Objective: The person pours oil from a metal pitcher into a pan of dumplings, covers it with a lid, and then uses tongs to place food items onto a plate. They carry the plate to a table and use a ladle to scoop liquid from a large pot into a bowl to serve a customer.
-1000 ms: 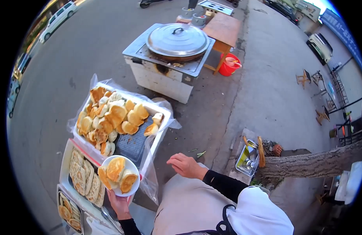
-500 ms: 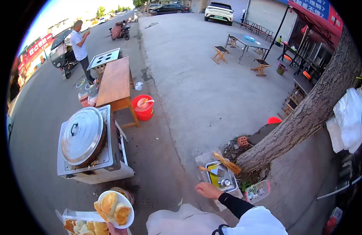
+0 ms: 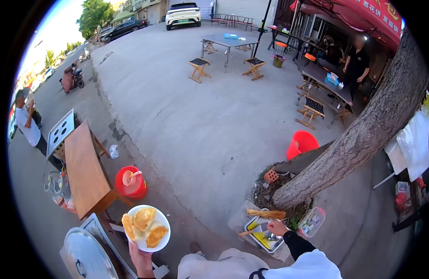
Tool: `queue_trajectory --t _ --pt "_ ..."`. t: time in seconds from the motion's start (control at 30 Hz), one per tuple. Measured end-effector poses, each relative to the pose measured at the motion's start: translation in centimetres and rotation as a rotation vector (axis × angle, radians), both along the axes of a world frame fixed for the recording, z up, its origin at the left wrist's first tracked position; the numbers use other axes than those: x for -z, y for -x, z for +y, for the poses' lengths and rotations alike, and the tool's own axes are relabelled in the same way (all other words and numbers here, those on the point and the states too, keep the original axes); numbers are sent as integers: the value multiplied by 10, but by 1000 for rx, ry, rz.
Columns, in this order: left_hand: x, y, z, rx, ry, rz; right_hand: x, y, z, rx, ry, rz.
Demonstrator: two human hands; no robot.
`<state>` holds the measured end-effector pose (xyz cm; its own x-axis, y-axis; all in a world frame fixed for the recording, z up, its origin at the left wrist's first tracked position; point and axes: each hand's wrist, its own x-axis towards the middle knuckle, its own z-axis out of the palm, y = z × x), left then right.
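My left hand (image 3: 141,261) grips the rim of a white plate (image 3: 164,241), held level in front of me. Several browned pan-fried buns (image 3: 144,218) lie on it. My right hand (image 3: 278,228), fingers curled, is over a metal tray (image 3: 274,249) on the ground. Right under its fingers sits a small shiny metal object (image 3: 273,237); whatever they grip is hidden. Yellow liquid (image 3: 261,238) lies in the tray, with a wooden-handled tool (image 3: 245,233) across its left edge. A straw whisk broom (image 3: 266,214) rests along the tray's far side.
A large lidded pan (image 3: 86,255) stands at lower left, beyond it a wooden table (image 3: 86,162) and a red bucket (image 3: 139,189). A tree trunk (image 3: 335,144) leans at right, near a clear plastic box (image 3: 312,222). People stand at far left and under the awning.
My view has turned right. My left hand has raised the plate of buns away from the other buns at lower left. The right hand has moved from beside the tray to over it, fingers curling.
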<state>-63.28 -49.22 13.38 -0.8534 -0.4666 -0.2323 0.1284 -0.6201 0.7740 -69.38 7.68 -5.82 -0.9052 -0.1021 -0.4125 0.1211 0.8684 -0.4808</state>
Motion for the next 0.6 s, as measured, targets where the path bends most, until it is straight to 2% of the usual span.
queue_trajectory --t 0.13,0.23,0.3,0.33,0.4,0.47,0.5,0.53,0.6 --pt "-5 137 -25 168 -9 -21 -6 -13 5 308 -43 -234" --pt "1 245 -31 291 -25 -4 4 -5 -1 271 -43 -250" --pt "14 315 -27 324 -46 13 5 16 -10 317 -20 -358" --pt "17 346 -22 335 -46 31 9 27 -10 281 63 -357" --pt "18 411 -13 394 -47 43 15 70 -6 -30 -10 -391" --pt "10 480 8 428 -41 53 21 128 -4 -582 -394 -160" --pt "7 512 18 461 -45 72 18 156 1 129 46 -305" --pt "4 535 22 475 -39 79 23 202 12 -245 -97 -349" --pt "-10 591 43 463 -74 37 -12 294 13 185 123 -235"
